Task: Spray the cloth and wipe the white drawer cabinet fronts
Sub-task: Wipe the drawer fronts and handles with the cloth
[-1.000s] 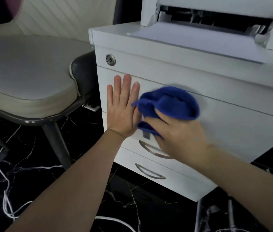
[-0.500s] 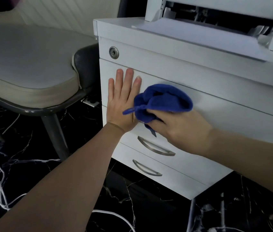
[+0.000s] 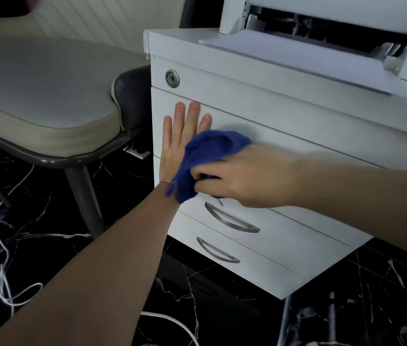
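The white drawer cabinet [image 3: 309, 136] fills the right half of the view, with a round lock [image 3: 172, 78] at its top left and two curved metal handles low down. My left hand [image 3: 176, 143] lies flat, fingers apart, against the left end of the upper drawer front. My right hand [image 3: 242, 179] grips a bunched blue cloth [image 3: 207, 156] and presses it on that same drawer front. The cloth overlaps the edge of my left hand and hangs down to my left wrist.
A white printer [image 3: 322, 28] with paper in its tray sits on top of the cabinet. A grey cushioned chair [image 3: 42, 101] stands close to the left. White cables [image 3: 2, 283] trail over the dark marble floor [image 3: 47, 245].
My right hand has swept the blue cloth leftwards and slightly down across the drawer front, so it now covers part of my left hand. My left hand stays flat in place.
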The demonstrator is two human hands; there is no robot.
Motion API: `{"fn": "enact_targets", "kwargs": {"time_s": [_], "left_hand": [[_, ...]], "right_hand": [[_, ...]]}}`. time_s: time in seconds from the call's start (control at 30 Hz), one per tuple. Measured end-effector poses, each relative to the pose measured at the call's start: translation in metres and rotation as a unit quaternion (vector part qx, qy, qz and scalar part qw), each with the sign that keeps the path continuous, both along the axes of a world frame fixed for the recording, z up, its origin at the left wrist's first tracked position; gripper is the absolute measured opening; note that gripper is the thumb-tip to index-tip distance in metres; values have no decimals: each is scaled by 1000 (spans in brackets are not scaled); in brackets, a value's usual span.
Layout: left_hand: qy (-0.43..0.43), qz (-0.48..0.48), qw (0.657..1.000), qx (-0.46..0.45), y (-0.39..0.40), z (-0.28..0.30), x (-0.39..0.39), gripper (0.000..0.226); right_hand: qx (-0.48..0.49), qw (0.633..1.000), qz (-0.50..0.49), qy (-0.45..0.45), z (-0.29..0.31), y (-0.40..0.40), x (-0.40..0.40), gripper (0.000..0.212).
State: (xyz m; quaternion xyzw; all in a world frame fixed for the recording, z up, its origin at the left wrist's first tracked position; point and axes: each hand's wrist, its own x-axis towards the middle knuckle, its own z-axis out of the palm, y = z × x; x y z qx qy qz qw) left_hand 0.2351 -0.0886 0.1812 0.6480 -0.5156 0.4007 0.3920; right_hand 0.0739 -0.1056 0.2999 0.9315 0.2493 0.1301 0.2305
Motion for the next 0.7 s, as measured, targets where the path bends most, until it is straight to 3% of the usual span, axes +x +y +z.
{"fn": "enact_targets", "kwargs": {"time_s": [0.07, 0.1, 0.2, 0.23, 0.4, 0.43, 0.5, 0.6, 0.7], "left_hand": [[26, 34, 999, -29, 4, 7, -3, 53], [20, 34, 999, -24, 7, 8, -1, 55], [5, -52, 998, 23, 9, 8, -2, 68], [-9, -34, 999, 15, 8, 3, 2, 70], [-41, -18, 999, -24, 2, 0, 4, 61], [-42, -24, 999, -11, 5, 2, 5, 60], [-30, -41, 999, -7, 8, 1, 4, 59], [-11, -48, 999, -7, 8, 0, 2, 61], [-16, -2, 1000, 12, 6, 1, 2, 58]], "right_hand": [[-38, 999, -30, -14, 6, 0, -2, 8], [-46, 996, -64, -44, 6, 1, -6, 14], [-50, 983, -157, -85, -2, -1, -28, 23], [-47, 980, -175, -83, -4, -2, -37, 24], [97, 987, -105, -79, 2, 4, -74, 16], [108, 988, -83, -71, 3, 7, -75, 27], [81, 994, -56, -56, 4, 10, -68, 43], [-25, 996, -64, -62, -9, -2, -42, 26], [-56, 989, -116, -74, -12, -4, -18, 17]]}}
